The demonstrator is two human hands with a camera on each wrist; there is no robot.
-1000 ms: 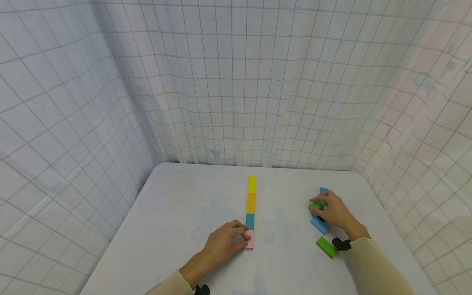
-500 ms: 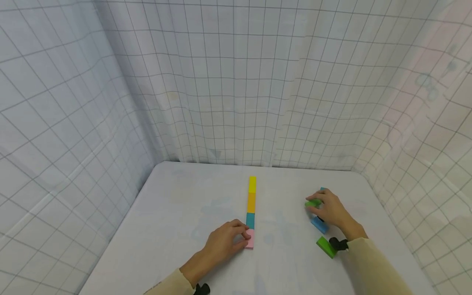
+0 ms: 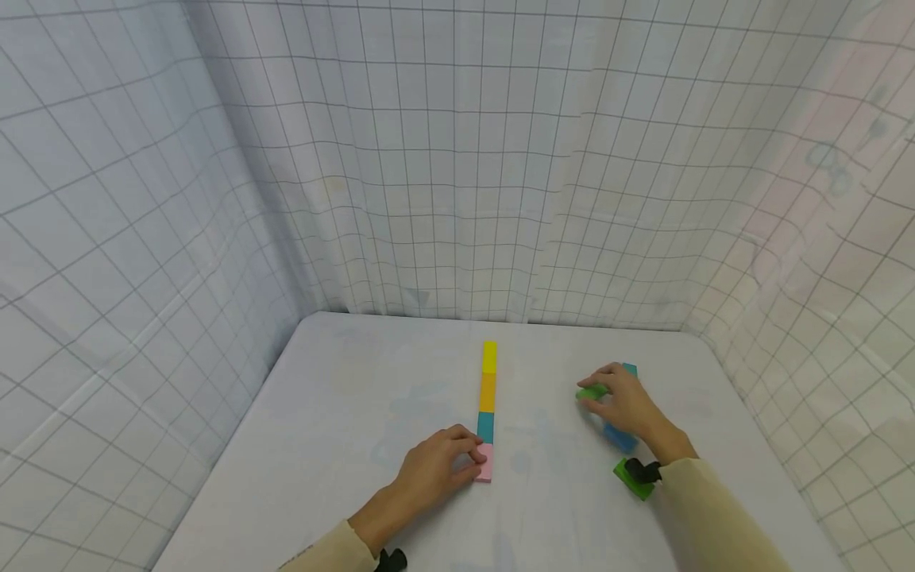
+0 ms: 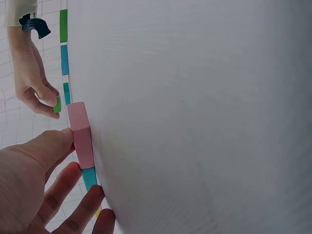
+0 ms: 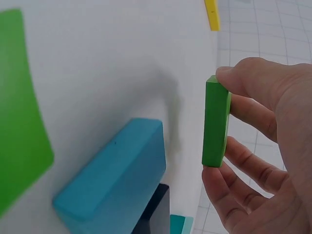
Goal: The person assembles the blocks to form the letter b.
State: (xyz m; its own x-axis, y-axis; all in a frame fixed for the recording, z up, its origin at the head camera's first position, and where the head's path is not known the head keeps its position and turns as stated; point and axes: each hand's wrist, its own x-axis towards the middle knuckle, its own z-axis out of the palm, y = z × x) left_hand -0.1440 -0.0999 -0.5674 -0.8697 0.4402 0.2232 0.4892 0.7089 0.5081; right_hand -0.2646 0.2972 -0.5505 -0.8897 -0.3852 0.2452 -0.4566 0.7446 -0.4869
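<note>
In the head view, a row of flat blocks runs away from the person: a yellow block (image 3: 489,357), an orange block (image 3: 488,393), a teal block (image 3: 485,427) and a pink block (image 3: 484,469) at the near end. My left hand (image 3: 436,465) holds the pink block, thumb and curved fingers at its left side. To the right, my right hand (image 3: 625,403) pinches a light green block (image 5: 216,124) between thumb and fingertips; in the right wrist view it is lifted off the table, with its shadow beneath.
Below and behind the right hand lie a blue block (image 3: 619,438), a teal block (image 3: 629,369) and a darker green block (image 3: 632,479). A black block (image 5: 155,209) shows beside the blue one. Gridded white cloth (image 3: 500,175) surrounds the white table (image 3: 343,397).
My right hand has moved left with the light green block, away from the loose blocks. The left hand stays on the pink block.
</note>
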